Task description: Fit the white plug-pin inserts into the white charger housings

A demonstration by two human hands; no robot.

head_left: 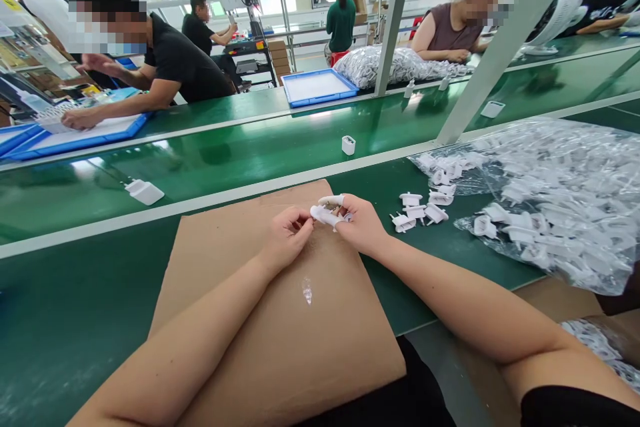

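My left hand and my right hand meet over a brown cardboard sheet on the green bench. Both are pinched on one small white plastic part held between them; white finger cots cover my right hand's fingertips. A few loose white plug parts lie on the bench just right of my right hand. Beyond them a clear plastic bag holds many more of the same white parts.
A green conveyor belt runs across behind the cardboard, carrying a white adapter and a small white cube part. Blue trays and other people at work sit across it. A slanted grey frame post rises at right.
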